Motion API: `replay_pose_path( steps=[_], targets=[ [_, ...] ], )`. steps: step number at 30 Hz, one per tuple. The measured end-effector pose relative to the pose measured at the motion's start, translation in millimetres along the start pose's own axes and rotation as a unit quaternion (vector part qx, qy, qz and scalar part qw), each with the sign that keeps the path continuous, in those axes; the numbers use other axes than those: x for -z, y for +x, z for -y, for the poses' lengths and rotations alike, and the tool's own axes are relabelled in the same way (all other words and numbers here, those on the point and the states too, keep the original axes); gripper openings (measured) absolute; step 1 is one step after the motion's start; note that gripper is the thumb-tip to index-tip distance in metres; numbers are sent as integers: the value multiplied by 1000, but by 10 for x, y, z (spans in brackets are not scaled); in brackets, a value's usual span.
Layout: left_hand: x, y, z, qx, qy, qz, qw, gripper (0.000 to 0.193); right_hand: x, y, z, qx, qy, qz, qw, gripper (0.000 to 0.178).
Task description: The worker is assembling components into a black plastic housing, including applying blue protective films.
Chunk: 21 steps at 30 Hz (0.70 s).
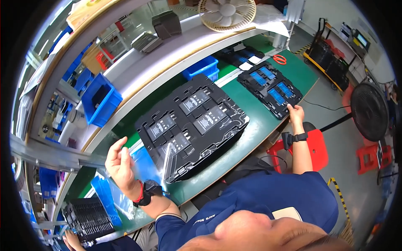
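Observation:
My left hand [120,165] is raised beside the left end of a large black plastic tray stack [217,144], its thumb and fingers apart with nothing visible between them. Flat black battery packs [210,119] with pale printing lie in the top tray's pockets. Shiny clear film shows along its near side. At the right, my right hand [296,113] has its fingers curled at the near edge of a second black tray [264,90]. That tray holds several blue-faced packs [276,96]. Under my left hand lie blue film [147,165] and clear plastic.
Orange-handled scissors [279,60] lie at the bench's far right. Behind the trays stands a blue bin [202,68]; another blue bin [100,100] sits on the shelf beneath a fan [227,12]. A co-worker's hand [72,240] is by stacked black trays [88,219]. A red stool [316,150] stands right.

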State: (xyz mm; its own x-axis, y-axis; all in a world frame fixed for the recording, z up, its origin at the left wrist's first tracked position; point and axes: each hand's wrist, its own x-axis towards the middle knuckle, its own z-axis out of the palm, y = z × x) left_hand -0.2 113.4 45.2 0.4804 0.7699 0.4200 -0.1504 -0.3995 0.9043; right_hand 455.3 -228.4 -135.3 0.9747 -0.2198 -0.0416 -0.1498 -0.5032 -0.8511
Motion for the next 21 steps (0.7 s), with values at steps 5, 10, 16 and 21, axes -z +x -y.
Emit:
replay_pose_path(
  steps=[5, 10, 16, 21],
  targets=[
    [-16, 14, 37, -25, 8, 12, 1000, 26, 0, 257, -114, 1, 65, 64, 996, 67],
    [87, -63, -12, -19, 23, -20, 999, 25, -32, -14, 87, -19, 25, 83, 996, 68],
    [-12, -20, -14, -16, 27, -12, 999, 25, -21, -193, 57, 152, -67, -91, 982, 74],
    [-349, -398, -219, -92, 104, -76, 987, 22, 324, -902, 742, 249, 148, 175, 941, 46]
  ],
)
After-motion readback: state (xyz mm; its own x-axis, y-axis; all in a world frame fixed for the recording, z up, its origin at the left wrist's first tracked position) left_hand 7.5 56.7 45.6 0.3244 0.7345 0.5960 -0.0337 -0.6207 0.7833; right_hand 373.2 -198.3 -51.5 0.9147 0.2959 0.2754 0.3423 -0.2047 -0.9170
